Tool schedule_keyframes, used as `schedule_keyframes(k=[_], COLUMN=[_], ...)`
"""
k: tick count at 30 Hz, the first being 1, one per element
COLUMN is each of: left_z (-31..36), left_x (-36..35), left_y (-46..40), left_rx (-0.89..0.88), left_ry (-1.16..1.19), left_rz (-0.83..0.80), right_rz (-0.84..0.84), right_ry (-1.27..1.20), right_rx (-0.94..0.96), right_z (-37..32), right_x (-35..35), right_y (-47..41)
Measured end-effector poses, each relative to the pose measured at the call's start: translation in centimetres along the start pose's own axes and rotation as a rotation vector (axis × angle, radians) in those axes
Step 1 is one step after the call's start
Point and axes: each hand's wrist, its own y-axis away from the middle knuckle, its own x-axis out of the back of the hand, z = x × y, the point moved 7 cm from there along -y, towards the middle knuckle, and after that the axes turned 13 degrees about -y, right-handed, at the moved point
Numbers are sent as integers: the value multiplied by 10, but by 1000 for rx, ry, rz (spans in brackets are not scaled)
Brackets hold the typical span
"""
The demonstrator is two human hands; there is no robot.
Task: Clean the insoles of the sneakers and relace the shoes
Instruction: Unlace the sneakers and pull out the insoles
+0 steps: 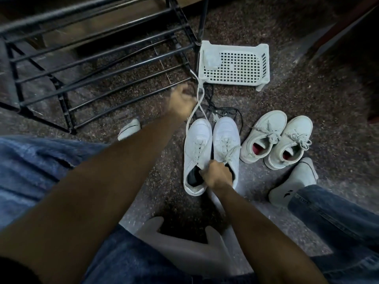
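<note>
Though blurred, smooth white sneakers [212, 152]

Landmark: near pair of sneakers [212, 152], on the floor [307, 99]. Second pair [276, 140] just to its right; basket [233, 66] beyond it, farther from the person; rack [92, 58] beyond and to the left. Loose lace [196, 103] running from the near pair's toes toward the basket.

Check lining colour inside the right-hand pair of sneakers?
Red or pinkish lining, seen in the head view inside the pale sneakers.
</note>
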Motion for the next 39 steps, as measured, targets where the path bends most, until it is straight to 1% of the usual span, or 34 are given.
schedule_keyframes(k=[1, 3, 4, 5, 6, 7, 9, 11, 13, 14, 18, 23, 25, 28, 30, 31, 33, 35, 37, 39], left_z=[-23, -73, -98, -120, -136, -146, -151, -136, -123, -118, -116, -114, -118, -120, -124, -125, -130, -132, -134, -135], left_x=[-14, -49, -65, -80, -90, -94, -94, -91, -88, -88, -89, -97, -100, -99, -97, -95, -93, -93, -97, -102], left_y=[6, 30, 47, 64, 79, 89, 94, 91, 85, 82, 76, 80, 83, 87, 89, 89, 89, 88, 87, 88], left_rx=[22, 73, 104, 150, 193, 206, 178, 67, -34, -63, -96, -187, -177, -172, -150, -132, -82, -62, -49, -45], left_ry=[-160, -492, -543, -483, -374, -284, -195, -225, -300, -345, -428, -593, -632, -622, -578, -551, -507, -481, -425, -379], left_rz=[-30, -201, -290, -353, -382, -360, -267, -233, -238, -259, -325, -441, -459, -472, -450, -434, -413, -418, -456, -500], right_rz=[4, -5, -13, -17, -12, 2, 26, 57, 73, 55, -115, -202, -251, -448, -581, -616, -607, -523, -436, -313], right_ry=[-27, -74, -94, -111, -134, -156, -173, -175, -189, -197, -286, -282, -288, -272, -199, -161, -196, -406, -624, -815], right_rx=[17, 87, 126, 151, 159, 152, 140, 124, 98, 107, 135, 123, 110, 14, -47, -59, -84, -138, -164, -208], right_z=[0, -2, -4, -6, -6, -6, -6, -6, -4, -5, -4, -5, -10, -11, -6, -6, -4, 1, 6, 16], right_x=[2, 4, 3, 3, 2, 2, -2, -3, -3, -4, -7, -7, -3, -1, 2, 8, 23, 42, 53, 53], right_y=[0, -1, -2, -3, -5, -6, -12, -15, -20, -22, -26, -29, -27, -20, -17, -15, -15, -17, -17, -16])
